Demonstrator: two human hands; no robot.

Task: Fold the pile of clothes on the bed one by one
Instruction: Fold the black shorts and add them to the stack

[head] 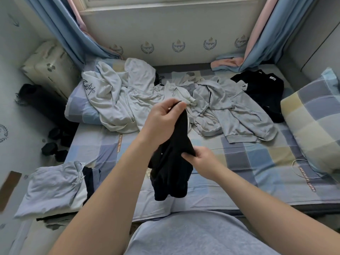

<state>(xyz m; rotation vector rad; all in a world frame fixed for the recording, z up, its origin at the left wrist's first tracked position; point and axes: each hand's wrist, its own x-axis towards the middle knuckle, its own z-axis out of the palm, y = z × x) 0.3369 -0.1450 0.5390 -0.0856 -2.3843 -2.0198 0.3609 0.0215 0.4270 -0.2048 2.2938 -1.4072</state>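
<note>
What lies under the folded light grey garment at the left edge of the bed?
A dark garment peeks out from under the folded light grey garment along its right edge. Whatever else lies beneath is covered.

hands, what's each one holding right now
Left hand: pinches the top of the black garment.
Right hand: grips the same garment lower down, at its edge.

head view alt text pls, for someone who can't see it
A person's left hand and right hand hold a black garment up over a checked bed, the left pinching its top and the right gripping its side. Behind lie unfolded grey clothes and a black top; a folded stack sits at the left.
</note>
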